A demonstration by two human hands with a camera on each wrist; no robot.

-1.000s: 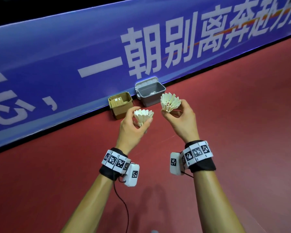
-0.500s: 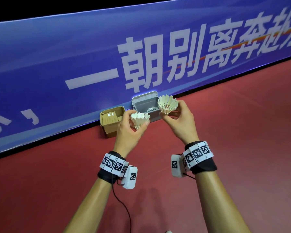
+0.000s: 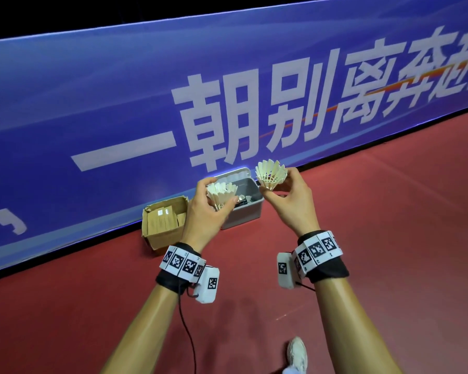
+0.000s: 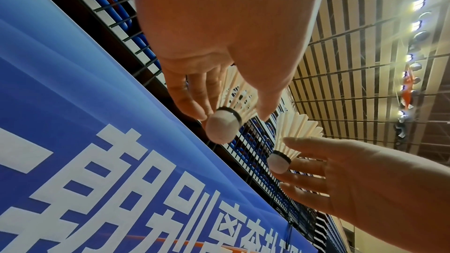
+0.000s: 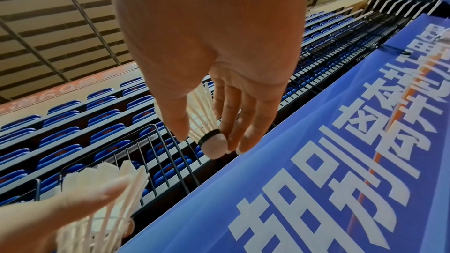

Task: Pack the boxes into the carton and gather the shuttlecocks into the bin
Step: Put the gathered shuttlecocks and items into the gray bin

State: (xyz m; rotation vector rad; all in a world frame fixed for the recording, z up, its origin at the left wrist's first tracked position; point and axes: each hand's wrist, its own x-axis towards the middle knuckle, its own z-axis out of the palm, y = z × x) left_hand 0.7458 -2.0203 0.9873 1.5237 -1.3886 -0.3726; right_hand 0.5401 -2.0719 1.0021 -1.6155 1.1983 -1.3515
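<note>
Shuttlecocks pinched cork-down in both hands: left hand (image 3: 207, 211) fingers hold theirs (image 3: 222, 193) directly above the bin (image 3: 247, 211); right hand (image 3: 289, 201) holds its own (image 3: 270, 175) over the rim.

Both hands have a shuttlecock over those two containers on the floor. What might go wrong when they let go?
The left shuttlecock hangs near the bin edge beside the carton; it could drop there instead. The right shuttlecock is pinched lightly by the right hand near the bin's far corner; it might miss. The left hand could crush feathers.
</note>
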